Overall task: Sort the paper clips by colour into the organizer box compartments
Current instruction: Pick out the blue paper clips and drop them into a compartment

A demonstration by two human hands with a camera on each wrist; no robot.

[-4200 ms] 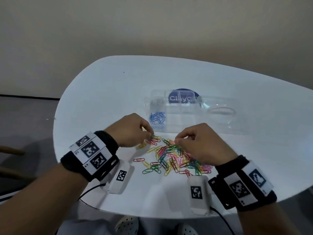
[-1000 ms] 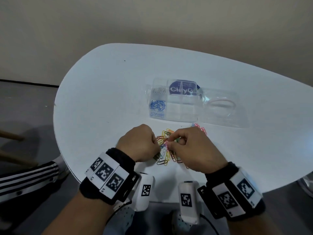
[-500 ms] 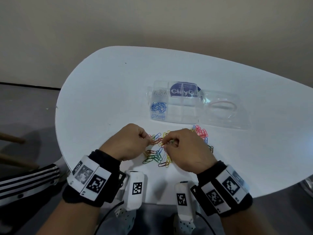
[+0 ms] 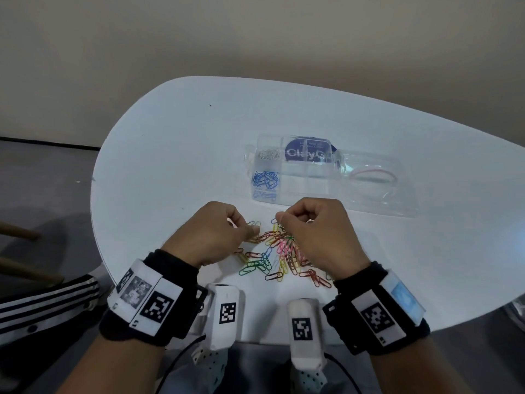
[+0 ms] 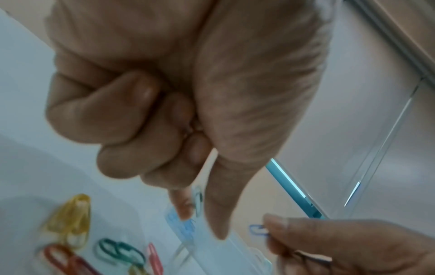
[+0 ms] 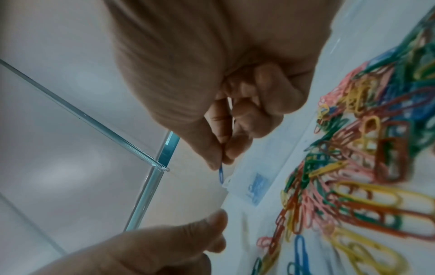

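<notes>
So both hands have lifted off the pile on the bench now: right hand fingers pinch a blue clip, left hand a pale one, organizer box next probably.

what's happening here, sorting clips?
Yes. A person is sorting a mixed pile of paper clips on the white table. The right hand pinches a blue clip; the left hand pinches a pale clip. The clear organizer box beyond the pile already holds blue clips in one compartment and silver ones behind it.
</notes>
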